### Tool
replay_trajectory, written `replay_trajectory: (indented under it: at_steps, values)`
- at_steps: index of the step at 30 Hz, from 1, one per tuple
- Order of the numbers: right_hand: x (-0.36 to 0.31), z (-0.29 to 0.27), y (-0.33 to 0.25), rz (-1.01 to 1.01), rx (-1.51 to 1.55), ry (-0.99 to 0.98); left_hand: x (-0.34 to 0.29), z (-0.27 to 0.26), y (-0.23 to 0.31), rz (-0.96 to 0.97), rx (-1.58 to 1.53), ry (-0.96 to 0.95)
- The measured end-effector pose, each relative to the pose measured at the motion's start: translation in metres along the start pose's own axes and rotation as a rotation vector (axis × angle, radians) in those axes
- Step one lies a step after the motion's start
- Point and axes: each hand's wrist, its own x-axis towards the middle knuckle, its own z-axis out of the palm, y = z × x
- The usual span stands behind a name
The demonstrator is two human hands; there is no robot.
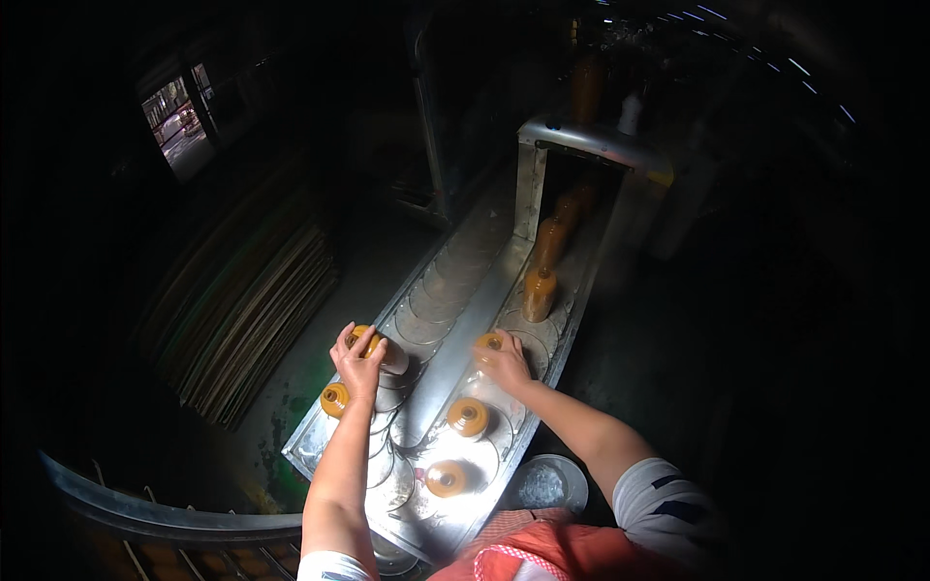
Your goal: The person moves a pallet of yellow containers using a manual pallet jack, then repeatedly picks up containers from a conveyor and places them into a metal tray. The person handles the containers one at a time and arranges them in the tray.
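Note:
My left hand (356,360) is closed around the top of an amber-brown bottle (367,341) at the left edge of a metal conveyor (463,339). A second such bottle (334,398) stands just below that hand. On the right-hand lane my right hand (505,362) curls its fingers round another amber bottle (487,346); this hand is slightly blurred. Nearer to me, two more bottles, one (468,416) above the other (447,477), stand upright on round metal plates. Beyond the right hand, a tall bottle (540,294) stands on its plate.
A metal arch (593,141) spans the right lane, with dim bottles in line beneath it. Overlapping round plates (438,290) run along the left lane. A stack of thin boards (257,329) stands at left. A round metal container (550,483) sits beside the conveyor; a curved rail (165,513) lies lower left.

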Motion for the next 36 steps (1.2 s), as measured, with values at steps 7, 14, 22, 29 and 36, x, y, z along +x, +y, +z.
replay_trajectory:
  at_steps: [7,14,22,29,36]
  values:
    - [-0.053,-0.089,0.043,0.072,0.015,0.124,-0.015,0.072,-0.061,-0.177,0.108,-0.096]
    - [-0.101,-0.137,0.050,0.127,0.392,0.201,-0.020,0.001,0.021,-0.161,-0.055,0.035]
    - [-0.143,-0.104,-0.016,0.065,0.951,-0.401,-0.211,-0.192,0.182,-0.688,-0.448,0.034]
    - [-0.220,-0.080,-0.049,-0.077,0.925,-0.739,-0.292,-0.367,0.293,-0.730,-0.073,0.370]
    - [-0.269,-0.038,-0.164,-0.216,0.874,-1.033,-0.403,-0.627,0.285,-0.630,0.694,0.742]
